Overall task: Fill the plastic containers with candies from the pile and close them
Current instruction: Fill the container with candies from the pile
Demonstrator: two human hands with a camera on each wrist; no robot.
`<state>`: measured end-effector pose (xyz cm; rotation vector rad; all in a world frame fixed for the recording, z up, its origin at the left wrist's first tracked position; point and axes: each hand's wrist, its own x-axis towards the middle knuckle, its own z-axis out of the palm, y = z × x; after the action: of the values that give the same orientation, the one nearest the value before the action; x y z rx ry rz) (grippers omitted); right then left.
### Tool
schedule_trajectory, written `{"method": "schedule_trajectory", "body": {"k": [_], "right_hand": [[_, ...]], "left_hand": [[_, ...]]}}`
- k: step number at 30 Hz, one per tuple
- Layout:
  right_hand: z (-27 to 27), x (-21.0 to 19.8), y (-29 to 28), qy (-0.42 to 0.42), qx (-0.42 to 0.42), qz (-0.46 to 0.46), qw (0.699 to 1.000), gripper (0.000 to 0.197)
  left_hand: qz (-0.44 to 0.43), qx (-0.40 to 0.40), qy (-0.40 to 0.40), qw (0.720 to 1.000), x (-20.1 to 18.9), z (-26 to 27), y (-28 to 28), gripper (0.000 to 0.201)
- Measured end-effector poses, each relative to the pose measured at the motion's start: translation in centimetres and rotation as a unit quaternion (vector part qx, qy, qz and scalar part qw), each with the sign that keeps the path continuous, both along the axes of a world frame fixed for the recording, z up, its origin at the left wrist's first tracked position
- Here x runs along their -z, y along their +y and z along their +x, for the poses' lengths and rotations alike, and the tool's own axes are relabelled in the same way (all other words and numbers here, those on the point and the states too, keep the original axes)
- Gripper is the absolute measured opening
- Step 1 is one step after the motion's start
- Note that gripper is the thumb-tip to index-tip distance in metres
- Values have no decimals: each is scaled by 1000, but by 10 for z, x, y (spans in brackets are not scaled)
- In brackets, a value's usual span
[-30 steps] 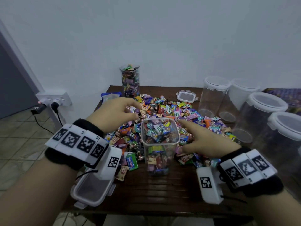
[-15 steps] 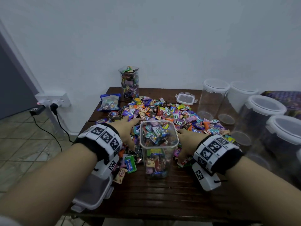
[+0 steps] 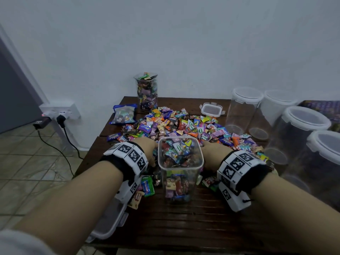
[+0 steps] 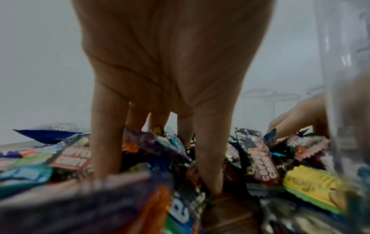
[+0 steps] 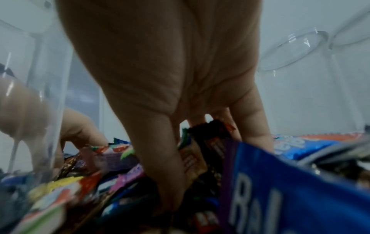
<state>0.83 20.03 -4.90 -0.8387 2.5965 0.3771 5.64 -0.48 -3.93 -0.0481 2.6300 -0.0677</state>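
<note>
A clear square container (image 3: pixel 181 167), nearly full of wrapped candies, stands open in front of the candy pile (image 3: pixel 184 126). My left hand (image 3: pixel 147 146) is dug into the pile just left of it. In the left wrist view that left hand (image 4: pixel 170 158) has straight, spread fingers among the wrappers and its thumb tip on the wood. My right hand (image 3: pixel 211 150) is in the pile on the container's right. The right wrist view shows this right hand (image 5: pixel 206 166) pinching upright wrappers between thumb and fingers. The fingertips are buried.
A white-rimmed lid (image 3: pixel 108 223) lies at the table's front-left edge under my left forearm. A smaller lid (image 3: pixel 211 109), a filled container (image 3: pixel 146 91) and a candy bag (image 3: pixel 123 115) sit at the back. Tall empty lidded tubs (image 3: pixel 242 109) (image 3: pixel 301 129) crowd the right.
Both hands have come down from above the pile and sunk into the candies on either side of the container. The container has not moved.
</note>
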Motion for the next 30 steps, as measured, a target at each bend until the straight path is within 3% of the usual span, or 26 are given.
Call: {"method": "schedule_trajectory", "body": {"k": [3, 7, 10, 13, 16, 30], "right_hand": [[-2, -1, 0, 5, -4, -7, 1000, 34], [-4, -5, 4, 8, -7, -29, 1000, 39], [-4, -9, 7, 1, 1, -46, 999, 39], [-2, -14, 9, -4, 2, -47, 999, 42], [-2, -18, 10, 3, 22, -67, 997, 44], [6, -30, 7, 44, 44, -170, 983, 30]], "left_hand": [[3, 14, 17, 1000, -1, 0, 3, 47], [20, 8, 55, 998, -7, 0, 5, 10], [14, -8, 78, 997, -8, 1, 5, 19], [16, -16, 97, 995, -11, 2, 3, 8], [37, -25, 125, 991, -12, 4, 1, 15], [139, -89, 257, 952, -26, 19, -3, 13]]}}
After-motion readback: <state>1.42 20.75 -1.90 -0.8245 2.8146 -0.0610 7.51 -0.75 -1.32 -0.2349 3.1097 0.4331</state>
